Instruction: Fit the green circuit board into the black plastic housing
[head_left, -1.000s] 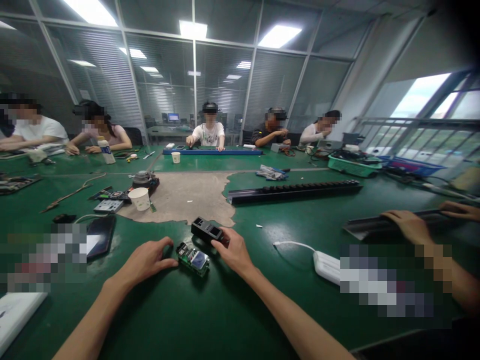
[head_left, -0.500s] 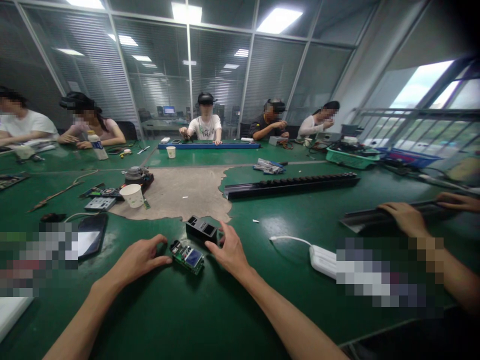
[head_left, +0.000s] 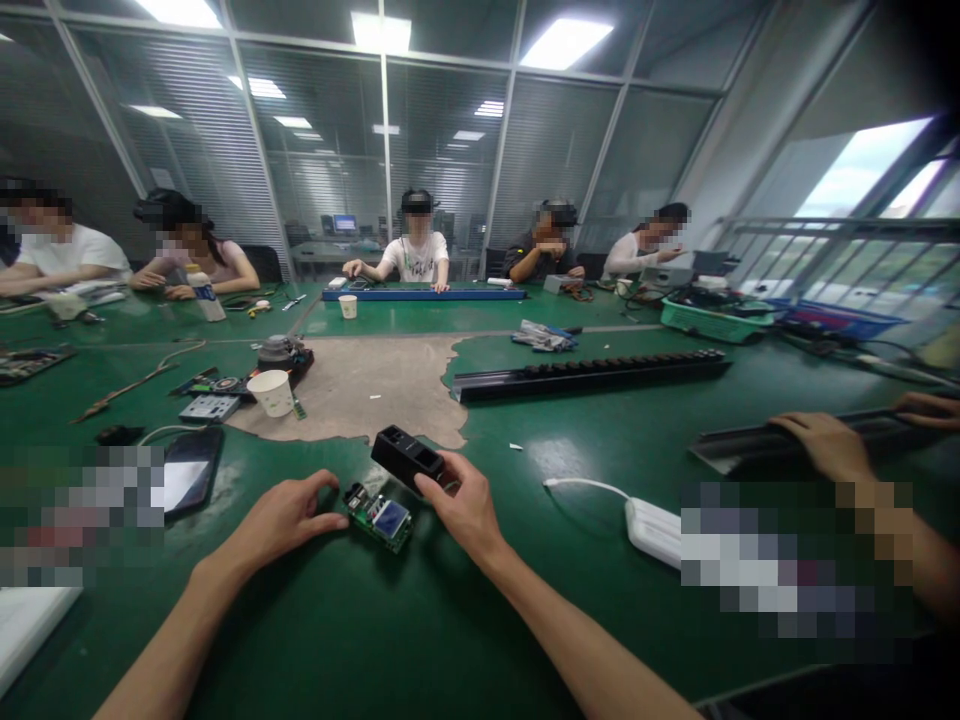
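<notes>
My right hand (head_left: pixel 466 500) grips the near right end of a black plastic housing (head_left: pixel 405 455) that has rectangular openings in its top. The housing is tilted, its far end pointing left. In front of it lies a green circuit board (head_left: pixel 381 518) with a small blue-grey display, on the green tabletop. My left hand (head_left: pixel 289 515) rests on the table left of the board, fingers curved and apart from the thumb, holding nothing. Its thumb tip is close to the board's left edge; whether they touch I cannot tell.
A paper cup (head_left: pixel 271 393) and electronic parts stand ahead on the left, near a phone (head_left: pixel 193 470). A black rail (head_left: pixel 592 376) lies ahead on the right. At right, a white power bank-like block (head_left: pixel 652 532) has a cable; another person's hand (head_left: pixel 825 445) rests on a dark rail.
My right hand has closed on the black housing and tilted it up from the table. My left hand and the circuit board have stayed about where they were.
</notes>
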